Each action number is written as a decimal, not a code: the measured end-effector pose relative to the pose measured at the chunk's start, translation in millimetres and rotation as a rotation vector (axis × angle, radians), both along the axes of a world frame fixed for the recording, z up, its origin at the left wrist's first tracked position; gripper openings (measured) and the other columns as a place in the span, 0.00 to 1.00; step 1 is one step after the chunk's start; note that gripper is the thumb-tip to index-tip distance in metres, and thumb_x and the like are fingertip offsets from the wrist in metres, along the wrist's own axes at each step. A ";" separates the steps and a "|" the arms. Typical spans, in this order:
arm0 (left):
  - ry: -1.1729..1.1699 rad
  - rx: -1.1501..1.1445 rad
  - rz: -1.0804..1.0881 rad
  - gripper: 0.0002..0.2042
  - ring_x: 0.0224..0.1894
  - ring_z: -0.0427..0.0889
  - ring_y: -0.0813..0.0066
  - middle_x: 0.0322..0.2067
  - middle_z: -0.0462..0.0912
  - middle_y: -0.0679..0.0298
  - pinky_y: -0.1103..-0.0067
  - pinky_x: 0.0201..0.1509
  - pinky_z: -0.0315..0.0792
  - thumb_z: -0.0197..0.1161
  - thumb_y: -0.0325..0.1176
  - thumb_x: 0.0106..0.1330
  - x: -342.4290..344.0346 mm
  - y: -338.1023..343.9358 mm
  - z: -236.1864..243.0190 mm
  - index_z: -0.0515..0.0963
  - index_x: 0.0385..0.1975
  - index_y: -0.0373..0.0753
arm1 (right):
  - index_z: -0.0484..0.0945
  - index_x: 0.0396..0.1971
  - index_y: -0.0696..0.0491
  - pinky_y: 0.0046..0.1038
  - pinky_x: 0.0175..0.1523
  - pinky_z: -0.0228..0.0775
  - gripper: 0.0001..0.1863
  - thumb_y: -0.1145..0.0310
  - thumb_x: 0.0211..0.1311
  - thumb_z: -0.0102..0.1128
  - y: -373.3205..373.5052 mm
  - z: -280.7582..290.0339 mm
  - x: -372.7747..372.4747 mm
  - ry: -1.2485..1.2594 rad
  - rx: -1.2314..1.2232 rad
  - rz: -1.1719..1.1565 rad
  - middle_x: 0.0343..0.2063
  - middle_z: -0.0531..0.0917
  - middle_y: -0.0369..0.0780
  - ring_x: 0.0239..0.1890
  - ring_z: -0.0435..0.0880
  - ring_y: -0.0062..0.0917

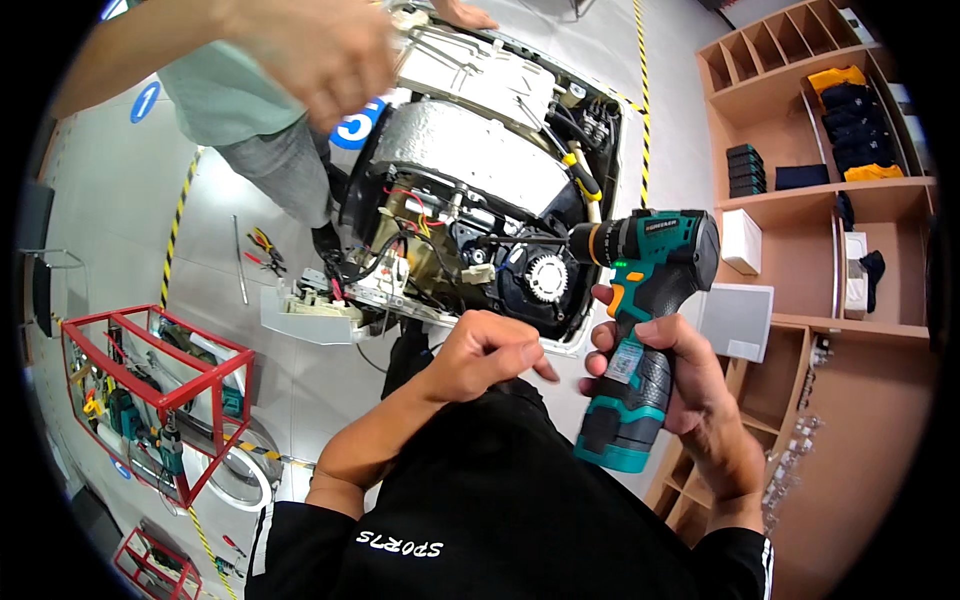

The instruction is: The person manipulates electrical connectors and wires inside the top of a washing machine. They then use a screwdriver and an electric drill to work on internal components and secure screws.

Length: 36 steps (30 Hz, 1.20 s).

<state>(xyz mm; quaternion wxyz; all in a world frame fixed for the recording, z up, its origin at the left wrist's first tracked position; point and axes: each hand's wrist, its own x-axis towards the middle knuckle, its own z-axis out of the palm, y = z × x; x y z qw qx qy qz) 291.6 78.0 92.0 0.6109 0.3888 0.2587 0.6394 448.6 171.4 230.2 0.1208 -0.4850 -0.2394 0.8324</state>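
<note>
By the opened appliance, the right hand has its grip clamped round a drill; the left hand curls loosely (whether around anything, I cannot tell). Should the drill tilt, its long bit could skid into the white gear.

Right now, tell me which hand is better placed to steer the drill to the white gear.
Probably the right hand: it grips the drill, whose bit extends over the opened machine. The left hand is curled, apart from the drill.

Bright, even light; fisheye distortion bends the black-cornered edges.
</note>
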 end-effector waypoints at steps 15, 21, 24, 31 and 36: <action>-0.133 -0.441 -0.117 0.13 0.13 0.59 0.90 0.11 0.65 0.76 0.88 0.16 0.53 0.55 0.38 0.65 27.7 49.1 -25.1 0.80 0.34 0.34 | 0.65 0.50 0.63 0.30 0.37 0.74 0.26 0.73 0.49 0.55 49.5 22.0 8.2 -0.462 0.175 0.357 0.25 0.77 0.41 0.29 0.80 0.28; -0.180 -0.454 -0.228 0.13 0.12 0.57 0.90 0.11 0.63 0.77 0.87 0.16 0.51 0.55 0.37 0.65 39.7 61.6 -27.5 0.80 0.34 0.33 | 0.71 0.34 0.61 0.25 0.34 0.73 0.15 0.67 0.51 0.62 53.5 25.8 9.7 -0.636 0.288 0.441 0.24 0.78 0.41 0.25 0.79 0.24; -0.162 -0.474 -0.244 0.13 0.12 0.56 0.89 0.12 0.61 0.77 0.87 0.16 0.49 0.55 0.37 0.65 44.7 63.5 -32.4 0.80 0.34 0.33 | 0.72 0.32 0.59 0.23 0.30 0.71 0.18 0.60 0.53 0.65 51.7 28.6 0.1 -0.698 0.313 0.436 0.23 0.78 0.40 0.23 0.78 0.22; -0.182 -0.496 -0.303 0.14 0.12 0.53 0.91 0.12 0.61 0.78 0.87 0.15 0.46 0.56 0.39 0.65 43.5 65.7 -35.3 0.80 0.36 0.33 | 0.71 0.45 0.60 0.26 0.31 0.73 0.24 0.59 0.54 0.62 52.7 24.7 2.5 -0.746 0.315 0.433 0.22 0.78 0.41 0.24 0.78 0.25; -0.148 -0.434 -0.345 0.14 0.13 0.54 0.92 0.14 0.63 0.78 0.88 0.15 0.47 0.58 0.40 0.64 43.0 71.1 -31.0 0.80 0.39 0.36 | 0.71 0.43 0.60 0.28 0.32 0.73 0.27 0.54 0.52 0.63 52.8 24.4 -0.8 -0.734 0.262 0.406 0.22 0.79 0.43 0.22 0.78 0.27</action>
